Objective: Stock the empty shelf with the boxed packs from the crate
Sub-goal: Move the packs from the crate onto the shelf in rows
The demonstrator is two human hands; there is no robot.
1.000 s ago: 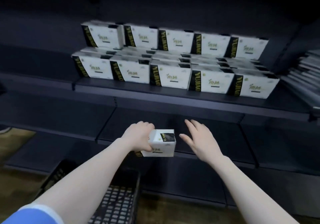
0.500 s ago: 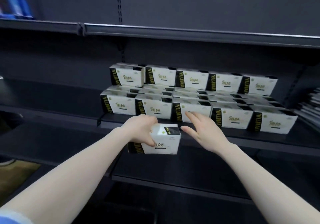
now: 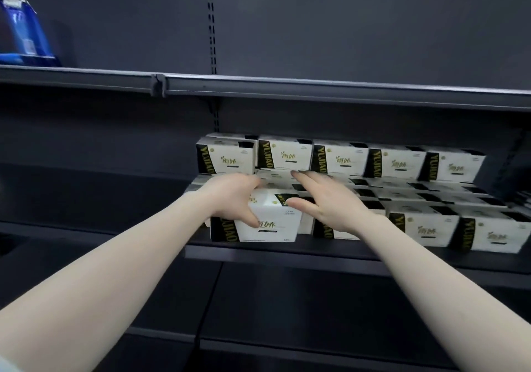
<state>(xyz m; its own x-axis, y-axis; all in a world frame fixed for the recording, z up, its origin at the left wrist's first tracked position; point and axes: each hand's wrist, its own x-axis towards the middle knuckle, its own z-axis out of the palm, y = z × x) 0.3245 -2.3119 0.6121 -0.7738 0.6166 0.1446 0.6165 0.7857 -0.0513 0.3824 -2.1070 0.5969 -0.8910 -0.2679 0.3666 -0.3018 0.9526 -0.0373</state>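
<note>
L hand [image 3: 230, 199] grips pack [image 3: 270, 219] at its left side, thumb on front face; pack is at shelf [image 3: 287, 252] near edge, front of stocked packs [image 3: 396, 165]. R hand [image 3: 324, 202] spread, fingers straight, just right of pack. Blue pkg [image 3: 23, 35] upper shelf, far left.

Held boxed pack [image 3: 268, 222]: white faces, black band at left end with yellow-gold lettering, black corner patch on top, small green-and-black logo on front. Stocked packs [image 3: 339, 157] in rows: same white, black and yellow-gold scheme. Shelf [image 3: 287, 254] and back panel [image 3: 344, 21]: dark blue-grey, uniform, no pattern. Upper shelf edge [image 3: 316, 87]: lighter grey strip. Package [image 3: 21, 32] at upper left: bright blue with darker panels, print blurred.
</note>
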